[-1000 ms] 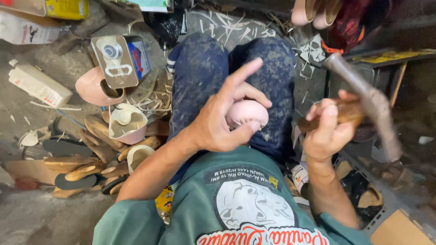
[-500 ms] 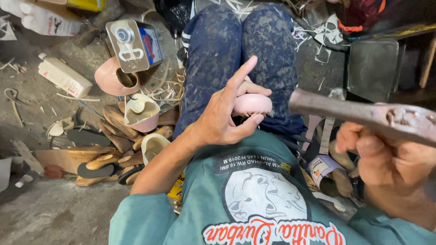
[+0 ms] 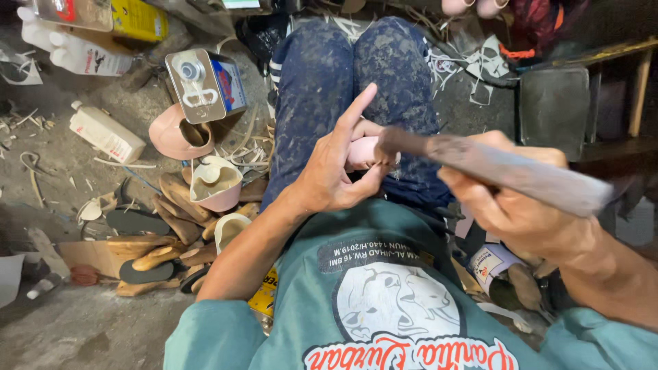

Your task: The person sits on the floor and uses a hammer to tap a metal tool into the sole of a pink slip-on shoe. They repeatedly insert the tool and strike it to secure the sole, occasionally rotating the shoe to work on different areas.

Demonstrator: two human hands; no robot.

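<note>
Hammer [image 3: 500,168] now sits lower than a moment ago, its head touching the pink shoe piece [image 3: 362,151] on my lap. I grip its handle with my right hand [image 3: 521,205]; my left hand [image 3: 336,175] clamps the piece, forefinger raised. Left of the hands: rectangular metal can [image 3: 205,85], white bottle [image 3: 106,133].

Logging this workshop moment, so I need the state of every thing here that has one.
Left hand: gripping the pink shoe piece on the lap, index finger raised.
Right hand: closed on the hammer, head down at the pink piece.
Metal can: lying on its side, capped.
White bottle: lying flat.
Pink shoe upper: open side up.
</note>
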